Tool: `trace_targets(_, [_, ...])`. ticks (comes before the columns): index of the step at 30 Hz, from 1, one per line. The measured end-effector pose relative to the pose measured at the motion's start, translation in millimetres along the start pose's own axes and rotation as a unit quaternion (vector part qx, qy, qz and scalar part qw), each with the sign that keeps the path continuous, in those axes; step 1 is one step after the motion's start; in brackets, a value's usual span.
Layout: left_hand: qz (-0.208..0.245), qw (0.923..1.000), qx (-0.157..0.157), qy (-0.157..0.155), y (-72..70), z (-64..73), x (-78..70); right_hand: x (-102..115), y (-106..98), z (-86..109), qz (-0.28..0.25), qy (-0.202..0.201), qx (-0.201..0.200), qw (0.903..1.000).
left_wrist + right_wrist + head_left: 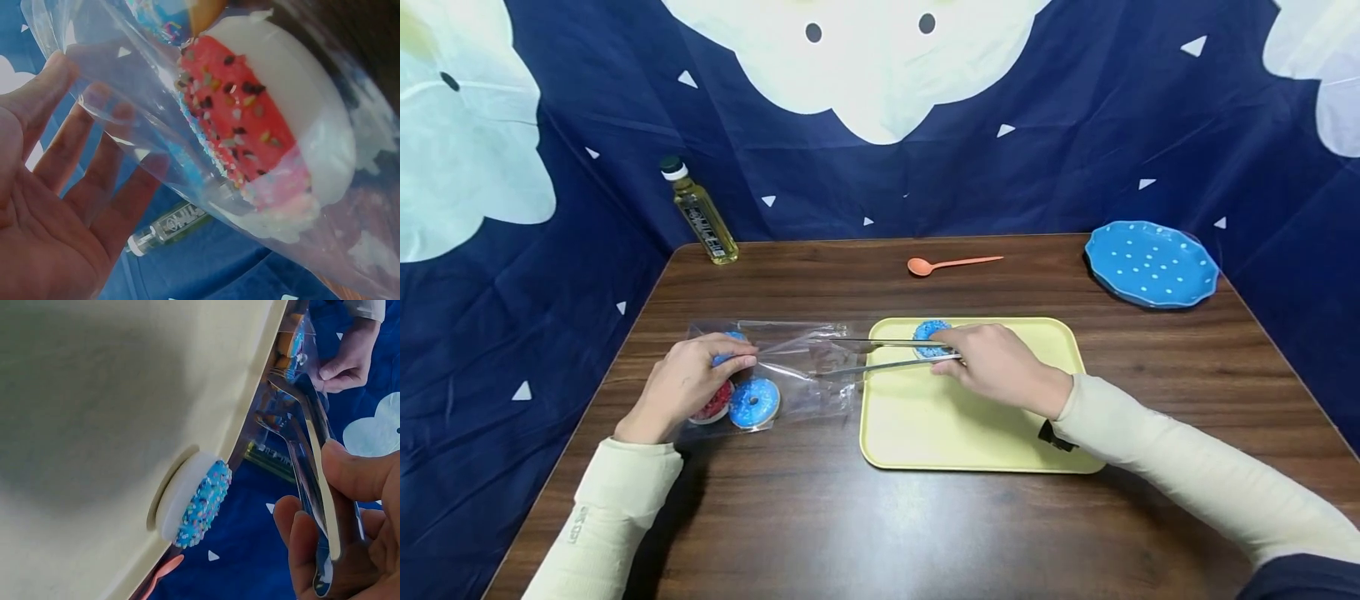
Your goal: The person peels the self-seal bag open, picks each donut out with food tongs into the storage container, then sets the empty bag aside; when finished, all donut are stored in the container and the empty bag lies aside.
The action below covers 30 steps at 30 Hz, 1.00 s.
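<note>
Between thumb and fingers, my left hand (679,382) pinches the edge of a clear plastic bag (820,402) lying on the table. Inside the bag are a red sprinkled donut (240,106) and a blue donut (755,403), plus another blue donut (730,337) partly hidden by that hand. My right hand (1000,367) grips metal tongs (891,342) above a pale yellow tray (962,442). The tongs point left with their arms apart, and their tips overlap the bag in the head view. Under the tongs, a blue sprinkled donut (203,503) sits on the tray near its far edge.
At the table's back left stands an oil bottle (706,221). An orange spoon (955,263) lies near the back edge, and a blue dotted plate (1152,265) is at the back right. Dark blue patterned cloth (865,183) hangs behind the table.
</note>
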State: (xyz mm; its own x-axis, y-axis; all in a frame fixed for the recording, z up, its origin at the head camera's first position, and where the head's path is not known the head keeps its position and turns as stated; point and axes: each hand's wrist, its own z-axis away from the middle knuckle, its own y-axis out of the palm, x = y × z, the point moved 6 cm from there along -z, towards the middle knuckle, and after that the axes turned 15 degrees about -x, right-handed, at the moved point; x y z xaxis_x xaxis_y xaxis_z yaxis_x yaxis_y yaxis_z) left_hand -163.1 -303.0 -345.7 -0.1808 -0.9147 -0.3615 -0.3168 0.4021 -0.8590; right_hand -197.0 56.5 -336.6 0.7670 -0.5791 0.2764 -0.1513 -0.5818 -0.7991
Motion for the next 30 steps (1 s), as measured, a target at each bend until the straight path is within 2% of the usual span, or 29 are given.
trace_targets(6, [0.004, 0.9999, -0.009, 0.007, 1.9, -0.7, 0.6, 8, 13, -7.8, -0.008, -0.018, 0.012, 0.9997])
trace_targets(20, [-0.003, 0.9999, 0.003, 0.012, 1.8, 1.8, -0.2, 27, 43, -22.6, -0.038, -0.059, 0.048, 0.9964])
trace_targets(30, [-0.006, 0.9999, 0.007, 0.006, 2.7, 2.8, -1.3, 38, 56, -38.8, -0.049, -0.053, 0.081, 0.9941])
